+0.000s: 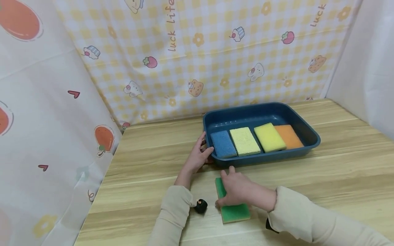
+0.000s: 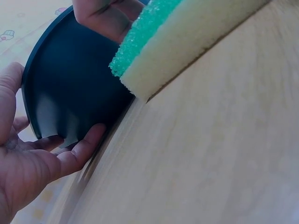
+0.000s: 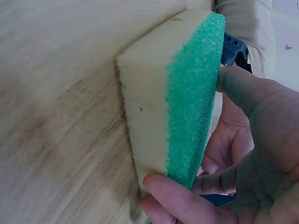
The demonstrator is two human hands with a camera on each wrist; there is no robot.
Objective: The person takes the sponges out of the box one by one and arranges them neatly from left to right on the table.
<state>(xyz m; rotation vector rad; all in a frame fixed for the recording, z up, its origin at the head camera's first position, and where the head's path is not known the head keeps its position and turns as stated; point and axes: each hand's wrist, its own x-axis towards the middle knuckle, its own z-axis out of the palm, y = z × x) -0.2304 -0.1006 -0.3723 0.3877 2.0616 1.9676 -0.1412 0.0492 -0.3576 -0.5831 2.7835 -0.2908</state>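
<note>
A green-topped sponge [image 1: 235,214] with a cream foam layer lies on the wooden table, in front of a deep dark blue tray [image 1: 243,118]. My right hand [image 1: 238,189] reaches over this sponge from the right and grips it. In the right wrist view its fingertips [image 3: 170,196] bend over one end of the sponge, and the thumb lies along the green face. My left hand [image 1: 197,158] holds the tray's near left corner. The left wrist view has the thumb at the rim and the other fingers against the outer wall.
Inside the tray, a blue sponge [image 1: 223,144], a pale yellow sponge [image 1: 245,141], a yellow sponge [image 1: 270,137] and an orange sponge [image 1: 289,136] lie side by side; the yellow one overlaps the orange. A checked cloth [image 1: 172,75] hangs behind the table.
</note>
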